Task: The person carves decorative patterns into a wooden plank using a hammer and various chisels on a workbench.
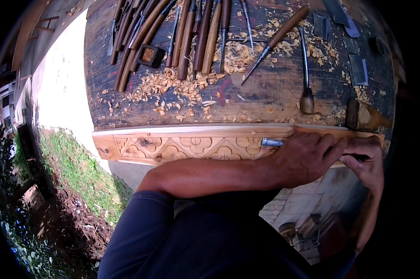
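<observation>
A long pale board lies along the bench's near edge, carved with a row of flower shapes between zigzag lines. On its right part my left hand is closed, palm down. From under its heel a chisel's short metal blade sticks out to the left, resting on the board. The rest of that chisel is hidden by the hand. My right hand is closed too, at the board's right end, its fingers touching the left hand's fingers. What it grips is hidden.
Several wooden-handled carving tools lie across the dark bench, with wood shavings among them. A chisel, a mallet and flat metal pieces are at the right. A small dark square block sits near the handles.
</observation>
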Motion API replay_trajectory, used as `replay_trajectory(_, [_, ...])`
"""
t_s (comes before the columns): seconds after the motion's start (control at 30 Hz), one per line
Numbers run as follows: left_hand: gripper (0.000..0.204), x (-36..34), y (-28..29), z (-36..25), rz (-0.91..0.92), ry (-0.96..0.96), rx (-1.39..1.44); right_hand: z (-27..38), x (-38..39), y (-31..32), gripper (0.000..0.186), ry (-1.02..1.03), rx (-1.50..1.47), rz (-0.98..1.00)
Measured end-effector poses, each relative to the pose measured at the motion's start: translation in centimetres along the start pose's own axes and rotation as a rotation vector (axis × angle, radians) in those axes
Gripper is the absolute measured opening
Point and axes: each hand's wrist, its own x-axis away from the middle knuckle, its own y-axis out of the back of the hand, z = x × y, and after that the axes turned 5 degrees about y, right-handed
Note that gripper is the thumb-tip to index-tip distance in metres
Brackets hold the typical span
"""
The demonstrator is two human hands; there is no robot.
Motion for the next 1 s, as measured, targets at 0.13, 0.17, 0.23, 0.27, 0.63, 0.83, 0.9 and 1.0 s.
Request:
replay_trajectory(0.13, [0.049,0.1,0.0,0.1,0.007,0.015,-0.024,-0.6,-0.2,0.2,0.022,-0.002,-0.056,0.023])
replay_trajectory(0.17, [0.049,0.2,0.0,0.1,0.014,0.016,-0.03,-0.7,-0.4,0.0,0.022,-0.003,-0.051,0.017])
replay_trajectory(0.23, [0.05,0.2,-0.1,0.3,-0.022,0.032,-0.011,-1.0,-0.9,-0.4,0.023,0.001,-0.035,0.003])
replay_trajectory(0.27, [0.051,0.1,-0.2,0.4,-0.042,0.038,-0.002,-1.0,-0.9,-0.3,0.024,-0.018,-0.045,0.005])
replay_trajectory(0.63, [0.048,0.7,1.0,0.1,-0.228,-0.14,-0.085,4.5,-0.4,0.1,0.027,0.141,0.258,0.015])
replay_trajectory(0.83, [0.043,1.2,0.2,-0.1,-0.316,-0.345,-0.043,6.1,3.4,-0.9,0.025,0.136,0.291,-0.066])
replay_trajectory(0.9, [0.042,0.9,-0.2,-0.1,-0.266,-0.383,0.005,5.4,5.0,-1.2,0.024,0.036,0.248,-0.099])
replay_trajectory(1.0, [0.042,1.2,-0.2,0.1,-0.166,-0.403,0.017,4.4,6.3,-2.4,0.021,-0.046,0.16,-0.134])
